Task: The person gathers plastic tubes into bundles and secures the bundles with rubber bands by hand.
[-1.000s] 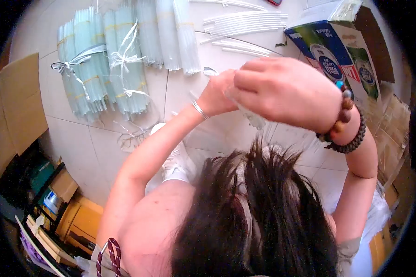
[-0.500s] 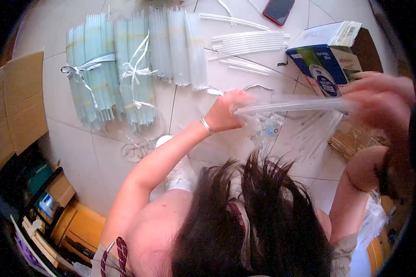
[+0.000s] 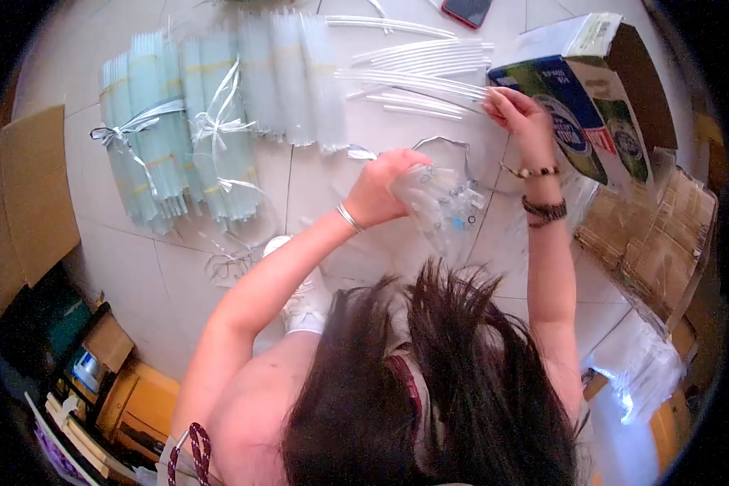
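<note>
My left hand is closed around the top of a clear plastic bag. Small dark rings and a bit of blue show through the bag. Farther out on the right, the fingers of my right hand pinch the near end of thin clear plastic tubes; whether it is one or two I cannot tell. They stretch leftward over other loose clear tubes on the tiled floor. Left of these lie bundles of many tubes, two tied with white ribbon and a paler group beside them.
A blue and green printed carton stands open at the right, with brown cardboard below it. A phone lies at the top edge. Another cardboard box and a wooden stool-like piece are at the left.
My right hand has moved forward and left from beside the carton, bringing clear tubing over the loose tubes. The tubing has left my left hand, which still grips the bag.
</note>
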Demonstrator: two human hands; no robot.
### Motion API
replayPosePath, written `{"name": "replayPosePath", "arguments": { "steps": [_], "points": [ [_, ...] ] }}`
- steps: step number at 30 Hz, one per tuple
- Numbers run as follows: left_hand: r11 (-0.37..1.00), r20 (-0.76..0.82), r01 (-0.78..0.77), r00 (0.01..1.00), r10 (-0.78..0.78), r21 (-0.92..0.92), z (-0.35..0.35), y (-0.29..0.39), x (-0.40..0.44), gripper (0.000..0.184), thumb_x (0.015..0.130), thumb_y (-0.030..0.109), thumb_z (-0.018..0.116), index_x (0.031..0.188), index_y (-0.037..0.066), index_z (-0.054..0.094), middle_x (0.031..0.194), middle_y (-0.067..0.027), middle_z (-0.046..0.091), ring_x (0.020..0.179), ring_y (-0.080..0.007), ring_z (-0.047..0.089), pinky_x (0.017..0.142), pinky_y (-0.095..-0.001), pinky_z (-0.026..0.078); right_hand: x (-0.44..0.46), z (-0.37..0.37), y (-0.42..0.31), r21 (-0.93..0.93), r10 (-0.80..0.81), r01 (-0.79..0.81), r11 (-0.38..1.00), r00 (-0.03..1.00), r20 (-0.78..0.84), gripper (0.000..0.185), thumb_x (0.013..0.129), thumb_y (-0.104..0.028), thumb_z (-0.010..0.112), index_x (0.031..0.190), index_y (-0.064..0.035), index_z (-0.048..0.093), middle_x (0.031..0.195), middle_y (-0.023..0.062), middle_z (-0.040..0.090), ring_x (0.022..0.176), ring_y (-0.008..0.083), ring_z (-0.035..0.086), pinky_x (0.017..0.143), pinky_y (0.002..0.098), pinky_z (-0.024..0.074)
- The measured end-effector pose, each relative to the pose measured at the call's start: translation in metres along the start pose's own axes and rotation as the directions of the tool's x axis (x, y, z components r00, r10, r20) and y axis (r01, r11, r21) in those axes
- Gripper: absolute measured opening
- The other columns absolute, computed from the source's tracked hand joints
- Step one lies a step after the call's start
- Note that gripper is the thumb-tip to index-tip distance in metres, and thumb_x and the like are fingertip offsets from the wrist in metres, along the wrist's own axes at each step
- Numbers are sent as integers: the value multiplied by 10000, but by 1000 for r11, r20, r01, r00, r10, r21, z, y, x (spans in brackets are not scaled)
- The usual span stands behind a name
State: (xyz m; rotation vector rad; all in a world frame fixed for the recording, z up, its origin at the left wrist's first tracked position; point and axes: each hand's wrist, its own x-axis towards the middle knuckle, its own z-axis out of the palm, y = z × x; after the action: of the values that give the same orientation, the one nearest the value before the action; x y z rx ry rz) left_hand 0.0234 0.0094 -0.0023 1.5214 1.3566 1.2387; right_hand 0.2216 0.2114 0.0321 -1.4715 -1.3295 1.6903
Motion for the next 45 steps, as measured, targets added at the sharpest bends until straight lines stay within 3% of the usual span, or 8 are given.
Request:
{"name": "replayPosePath", "arguments": {
  "steps": [2,5,6,7,20,32,41,45],
  "points": [
    [999,31,9,999,-8,-36,2,-11,-5,630,590,94,857,1182,109,641,1120,-112,677,1037,-312,651,913,-385,535,11,-4,29,33,109,-108,994,993,-39,232,951,-143,706,1116,20,707,1010,93,743,884,141,723,790,234,581],
    [992,-21,-62,998,65,108,1,1,0,327,819,124,765,1125,104,650,1079,-68,728,932,-240,713,830,-336,567,20,-13,48,71,213,-211,975,977,-19,223,959,-140,695,1118,17,702,1035,96,739,916,151,727,806,232,586],
    [995,-17,-54,998,56,87,1,2,0,324,827,121,758,1131,105,646,1082,-67,728,934,-235,715,828,-334,567,25,-18,54,80,238,-237,968,971,4,221,959,-139,695,1117,15,702,1046,97,737,935,159,729,818,239,593],
    [997,-15,-46,999,48,65,1,2,0,321,835,119,751,1136,106,642,1086,-66,728,937,-230,716,827,-333,568,31,-21,66,143,204,-209,967,978,49,220,959,-138,695,1117,14,702,1080,99,731,963,171,728,841,257,600],
    [998,-24,-52,998,53,37,0,2,2,281,857,132,734,1124,100,653,1096,-68,729,947,-233,716,827,-339,572,40,-20,74,60,191,-191,980,982,6,259,944,-195,716,1083,22,695,1052,105,729,948,180,721,874,278,597],
    [1000,-15,-24,1000,24,-10,0,2,2,351,807,117,785,1125,91,639,1089,-88,736,950,-244,719,841,-344,571,45,-16,75,-66,130,-135,989,989,-68,264,902,-252,769,1021,-20,731,922,73,755,798,131,725,724,232,573],
    [999,-26,-51,998,51,-6,1,0,2,348,811,112,782,1128,103,640,1083,-85,734,949,-241,719,830,-344,575,48,-18,82,-132,86,-97,986,992,-89,289,903,-268,766,1018,-4,740,917,85,763,773,132,735,709,232,569],
    [999,-7,-47,999,48,18,0,2,3,325,826,129,766,1128,108,648,1089,-77,731,940,-242,718,824,-347,576,47,-18,80,-255,34,-57,965,995,-92,298,901,-280,764,1010,-3,749,922,82,768,772,132,742,694,229,559]
  ]
}}
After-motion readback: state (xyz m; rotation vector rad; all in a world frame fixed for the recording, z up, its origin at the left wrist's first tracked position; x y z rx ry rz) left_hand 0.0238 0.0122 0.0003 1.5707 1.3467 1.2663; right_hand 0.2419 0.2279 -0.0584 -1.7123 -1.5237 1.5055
